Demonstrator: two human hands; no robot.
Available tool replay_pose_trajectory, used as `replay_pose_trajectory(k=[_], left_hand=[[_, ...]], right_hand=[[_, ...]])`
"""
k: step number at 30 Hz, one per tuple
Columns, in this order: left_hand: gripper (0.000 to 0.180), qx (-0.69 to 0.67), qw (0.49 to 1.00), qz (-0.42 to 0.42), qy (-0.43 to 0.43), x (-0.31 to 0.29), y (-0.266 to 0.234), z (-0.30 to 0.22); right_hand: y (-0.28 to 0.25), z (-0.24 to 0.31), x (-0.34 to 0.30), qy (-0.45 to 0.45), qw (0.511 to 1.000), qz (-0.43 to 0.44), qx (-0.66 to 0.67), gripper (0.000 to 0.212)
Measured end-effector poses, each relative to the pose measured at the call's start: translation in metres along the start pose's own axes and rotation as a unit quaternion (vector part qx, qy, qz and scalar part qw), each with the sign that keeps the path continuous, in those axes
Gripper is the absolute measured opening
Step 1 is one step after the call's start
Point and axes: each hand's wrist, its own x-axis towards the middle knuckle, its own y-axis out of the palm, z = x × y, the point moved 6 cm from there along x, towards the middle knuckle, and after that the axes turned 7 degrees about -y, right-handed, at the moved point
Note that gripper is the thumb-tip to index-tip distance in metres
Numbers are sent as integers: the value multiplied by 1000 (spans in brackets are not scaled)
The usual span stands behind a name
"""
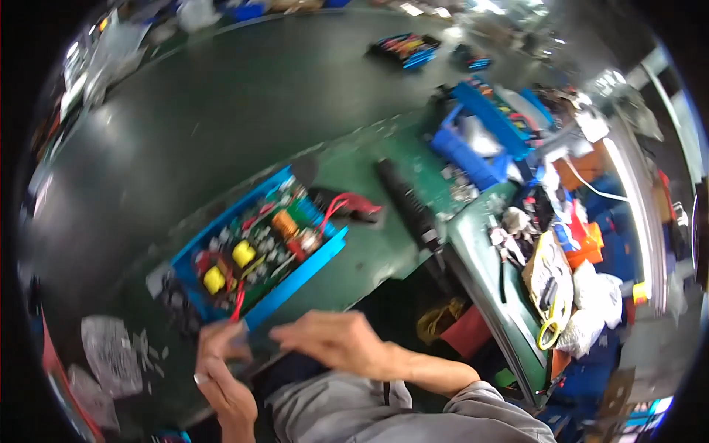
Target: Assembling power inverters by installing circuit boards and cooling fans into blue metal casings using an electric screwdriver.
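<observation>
My left hand (224, 373) is just off the near-left corner of a blue metal case (299, 284). Its fingers are curled and smeared by motion, and a blurred greyish patch beside the fingertips is too unclear to name. To its right, my right hand (343, 343) points leftward with its fingers stretched out and nothing visible in them. Inside the open-topped case sits a circuit board (258, 244) with yellow transformers, a copper coil and red wires. More red wires (340, 203) stick out past its right end, by a black part (362, 214).
Right of the case lies a long black screwdriver-like tool (406, 196). A blue bin (469, 151) stands farther right, with another blue case (495, 118) above it. Scissors with yellow handles (548, 334) lie on the cluttered side table. Clear plastic bags (111, 354) are at left.
</observation>
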Motion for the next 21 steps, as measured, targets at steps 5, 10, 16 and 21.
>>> replay_pose_trajectory(k=[5,10,16,21], left_hand=[[57,-93,992,73,-36,10,-10,15],[20,-208,964,73,-150,9,-5,23],[23,-255,945,106,-177,13,2,25],[21,-243,953,88,-158,15,10,18]], right_hand=[[-12,-21,-19,104,990,-81,-52,16],[0,-36,-18,190,976,-109,2,14],[9,-46,-12,219,961,-129,113,17],[7,-44,-9,213,963,-128,105,17]])
